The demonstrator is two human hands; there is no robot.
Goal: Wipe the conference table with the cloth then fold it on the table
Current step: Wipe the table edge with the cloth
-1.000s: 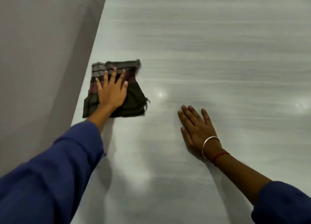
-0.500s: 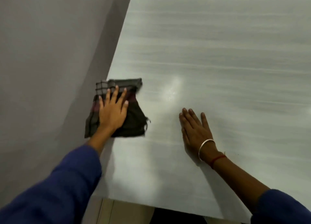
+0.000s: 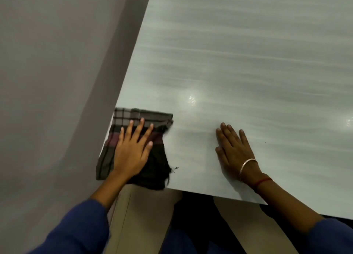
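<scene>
A dark checked cloth [image 3: 156, 164], folded into a rough square, lies on the near left corner of the pale grey conference table [image 3: 248, 72]. Its left and near edges hang slightly over the table's edges. My left hand [image 3: 131, 152] presses flat on the cloth with fingers spread and straight. My right hand [image 3: 233, 150] rests flat on the bare tabletop to the right, apart from the cloth, with a silver bangle and a red thread at the wrist.
A grey wall [image 3: 57, 81] runs close along the table's left edge. The near table edge [image 3: 219, 193] crosses the lower view, with beige floor and my dark clothing below it.
My left hand has drawn the cloth back toward me to the table's near left corner. The right hand stays flat on the table; the near edge has come into view.
</scene>
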